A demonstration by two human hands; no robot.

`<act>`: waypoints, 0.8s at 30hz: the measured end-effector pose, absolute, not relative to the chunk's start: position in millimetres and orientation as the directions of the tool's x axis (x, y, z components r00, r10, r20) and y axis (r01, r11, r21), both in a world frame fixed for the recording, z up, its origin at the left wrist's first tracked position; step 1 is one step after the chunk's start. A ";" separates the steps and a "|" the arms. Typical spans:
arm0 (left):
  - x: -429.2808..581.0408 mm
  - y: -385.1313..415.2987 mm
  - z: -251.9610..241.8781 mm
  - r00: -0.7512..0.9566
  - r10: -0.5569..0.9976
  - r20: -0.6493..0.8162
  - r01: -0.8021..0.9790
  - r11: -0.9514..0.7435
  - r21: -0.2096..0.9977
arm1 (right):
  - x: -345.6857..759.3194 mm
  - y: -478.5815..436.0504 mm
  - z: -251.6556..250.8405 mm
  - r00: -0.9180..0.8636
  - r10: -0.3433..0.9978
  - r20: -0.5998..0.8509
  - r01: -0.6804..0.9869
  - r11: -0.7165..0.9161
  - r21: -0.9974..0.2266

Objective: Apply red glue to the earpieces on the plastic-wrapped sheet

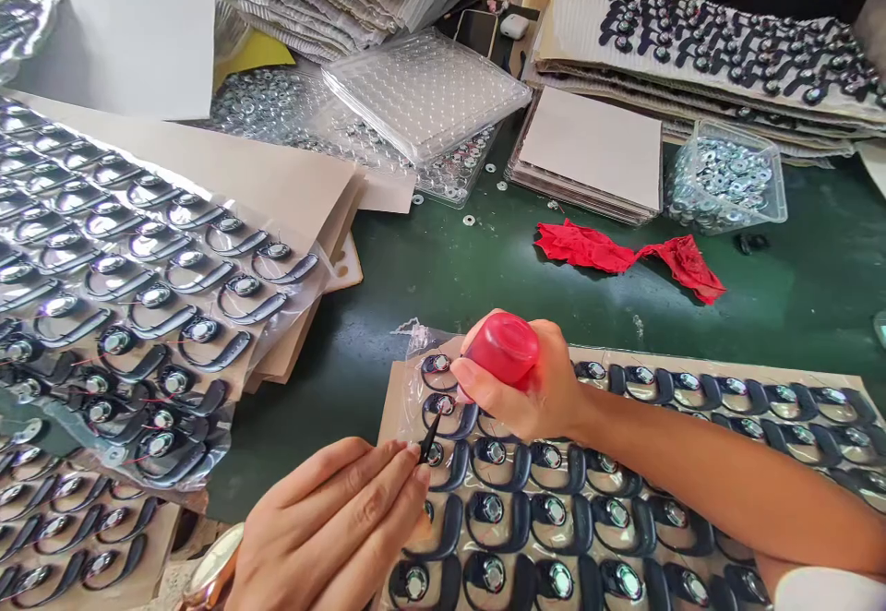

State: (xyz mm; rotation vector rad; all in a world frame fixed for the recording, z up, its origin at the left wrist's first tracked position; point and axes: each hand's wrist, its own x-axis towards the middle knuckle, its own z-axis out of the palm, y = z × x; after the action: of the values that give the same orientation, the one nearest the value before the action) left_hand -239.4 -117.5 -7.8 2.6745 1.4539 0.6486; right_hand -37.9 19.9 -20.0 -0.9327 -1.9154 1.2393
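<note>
My right hand (532, 389) is wrapped around a small red squeeze bottle (503, 348), its tip down at an ear-hook speaker part (443, 405) near the top left of a cardboard sheet (726, 364) covered with rows of dark ear hooks. My left hand (332, 523) lies low in front, its fingers pinched on a thin black pointed tool (430, 436) whose tip nearly meets the same part. Both hands are closed on what they hold.
Stacked sheets of finished ear hooks under plastic film (125, 288) fill the left. On the green table (429, 269) lie a red rag (627, 256), a clear tub of metal rings (726, 175), clear blister trays (422, 89), loose washers and cardboard stacks (588, 154).
</note>
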 end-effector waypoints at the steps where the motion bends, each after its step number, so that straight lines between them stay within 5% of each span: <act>1: -241.8 -115.3 -6.6 0.502 0.795 0.341 0.769 -0.591 0.245 | -37.7 19.5 -20.4 -0.521 0.841 0.147 0.197 0.286 -0.938; 9: -240.5 -90.8 2.9 0.451 0.775 0.443 0.657 -0.624 0.422 | -37.5 18.5 -24.7 -0.513 0.836 0.193 0.119 0.292 -0.949; 19: -239.6 -86.6 5.4 0.447 0.776 0.444 0.632 -0.625 0.458 | -36.6 18.4 -23.9 -0.496 0.821 0.282 0.098 0.376 -0.922; 24: -241.0 -86.9 3.8 0.450 0.778 0.439 0.624 -0.625 0.469 | -36.4 17.1 -24.7 -0.515 0.831 0.211 0.112 0.309 -0.944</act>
State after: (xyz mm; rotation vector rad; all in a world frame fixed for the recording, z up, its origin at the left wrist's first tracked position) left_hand -241.0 -86.9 3.8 2.4621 1.2143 0.9340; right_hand -36.4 17.1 -24.7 -0.8399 -1.8501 1.2538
